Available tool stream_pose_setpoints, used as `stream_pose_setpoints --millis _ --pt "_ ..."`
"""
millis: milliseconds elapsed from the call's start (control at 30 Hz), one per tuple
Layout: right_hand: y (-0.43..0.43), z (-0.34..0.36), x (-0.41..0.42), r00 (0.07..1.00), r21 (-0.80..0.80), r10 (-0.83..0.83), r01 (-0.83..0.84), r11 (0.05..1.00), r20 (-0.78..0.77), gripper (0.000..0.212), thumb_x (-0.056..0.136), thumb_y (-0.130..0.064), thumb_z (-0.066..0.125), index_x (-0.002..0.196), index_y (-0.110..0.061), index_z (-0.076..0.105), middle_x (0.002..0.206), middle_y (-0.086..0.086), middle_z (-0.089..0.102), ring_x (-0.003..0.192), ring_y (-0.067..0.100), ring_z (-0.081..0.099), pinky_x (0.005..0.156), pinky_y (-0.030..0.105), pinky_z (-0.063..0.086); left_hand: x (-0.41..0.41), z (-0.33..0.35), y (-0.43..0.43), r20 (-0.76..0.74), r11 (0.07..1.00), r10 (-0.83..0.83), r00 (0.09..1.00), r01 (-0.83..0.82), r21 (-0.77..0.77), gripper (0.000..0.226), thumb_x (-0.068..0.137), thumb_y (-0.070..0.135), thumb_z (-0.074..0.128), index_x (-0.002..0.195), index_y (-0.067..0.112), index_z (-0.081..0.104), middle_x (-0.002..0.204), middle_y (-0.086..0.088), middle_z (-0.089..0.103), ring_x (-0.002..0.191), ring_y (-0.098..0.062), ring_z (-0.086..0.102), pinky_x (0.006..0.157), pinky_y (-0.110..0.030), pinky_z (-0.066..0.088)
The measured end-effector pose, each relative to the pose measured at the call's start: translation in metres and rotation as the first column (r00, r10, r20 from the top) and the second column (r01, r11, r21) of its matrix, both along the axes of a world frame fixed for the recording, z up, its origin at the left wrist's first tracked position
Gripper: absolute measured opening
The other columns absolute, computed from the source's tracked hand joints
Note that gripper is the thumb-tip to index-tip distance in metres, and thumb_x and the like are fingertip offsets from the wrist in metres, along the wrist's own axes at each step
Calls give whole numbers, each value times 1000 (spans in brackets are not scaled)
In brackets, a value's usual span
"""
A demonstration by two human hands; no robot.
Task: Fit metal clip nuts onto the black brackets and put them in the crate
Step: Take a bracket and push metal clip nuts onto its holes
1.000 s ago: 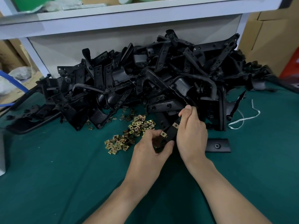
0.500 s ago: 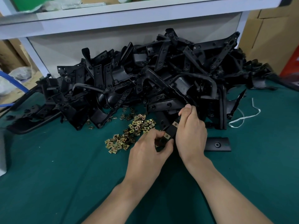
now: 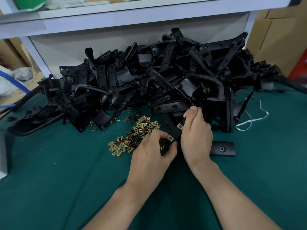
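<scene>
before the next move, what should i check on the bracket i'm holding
1. Right hand grips the black metal bracket: ok.
2. Upper brass-coloured clip nut sits on the bracket: ok.
3. Lower clip nut, where the left hand pinches the bracket, fully seated: cannot tell.
4. Loose pile of clip nuts within reach on the green mat: ok.
5. Crate in view: not ok.

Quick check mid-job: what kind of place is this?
Most likely a small factory assembly bench: a heap of black brackets on a green-covered table, a scatter of loose clip nuts, and cardboard boxes beside it.
</scene>
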State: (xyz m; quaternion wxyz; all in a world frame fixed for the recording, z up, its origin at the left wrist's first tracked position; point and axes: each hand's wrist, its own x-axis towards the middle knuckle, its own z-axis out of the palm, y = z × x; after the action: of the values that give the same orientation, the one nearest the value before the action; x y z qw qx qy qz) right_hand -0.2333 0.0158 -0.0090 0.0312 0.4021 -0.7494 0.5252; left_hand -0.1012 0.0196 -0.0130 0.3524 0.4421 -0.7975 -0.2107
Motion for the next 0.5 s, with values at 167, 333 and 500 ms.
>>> stream_pose_setpoints --millis 167,333,500 --pt "-1 -3 -1 999 -23 43 -43 999 17 44 104 -43 15 91 -22 51 59 -10 53 51 7 50 50 20 28 2 2 -2 -37 997 -50 998 48 -58 22 86 38 71 96 22 59 88 12 63 81 -8 59 70 -40 53" --pt "-1 -2 -4 990 -71 130 -126 989 48 40 106 -43 16 89 -28 49 55 -10 47 52 6 51 50 17 31 3 0 -2 -55 995 -45 997 40 -89 20 86 42 67 97 28 57 89 15 62 82 -8 60 69 -37 53" --pt "8 6 -13 893 -145 446 -434 889 64 31 108 -50 25 119 -39 53 69 -15 61 64 1 59 58 11 41 13 1 -17 -132 999 -18 991 11 -50 28 94 53 54 118 39 53 105 24 57 101 2 55 80 -15 47"
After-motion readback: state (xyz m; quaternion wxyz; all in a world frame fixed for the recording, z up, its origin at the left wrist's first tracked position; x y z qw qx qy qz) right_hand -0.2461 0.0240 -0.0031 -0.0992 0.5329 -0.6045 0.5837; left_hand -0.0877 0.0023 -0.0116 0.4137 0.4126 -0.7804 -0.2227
